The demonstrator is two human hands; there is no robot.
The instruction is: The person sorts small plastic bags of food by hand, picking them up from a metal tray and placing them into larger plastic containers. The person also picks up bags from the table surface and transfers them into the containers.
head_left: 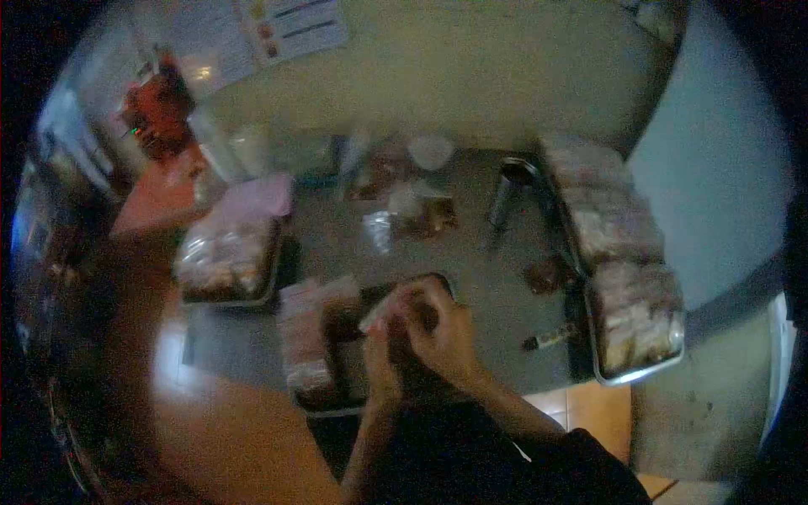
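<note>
Near the table's front edge, my left hand (382, 362) and my right hand (442, 332) come together over a dark tray (349, 410). Between their fingers is a small pale packet (383, 313), blurred by motion. The fingers of both hands are bent around it. Rows of clear plastic packets (305, 337) fill the left side of the tray, just left of my left hand. A dark part of the tray lies behind and under my hands.
Metal trays of bagged packets stand at the right (635, 316) and left (223, 261). Loose bags (421, 210) lie at the back middle. A marker (551, 339), a dark bag (545, 275) and a black object (505, 198) are on the grey table (497, 295).
</note>
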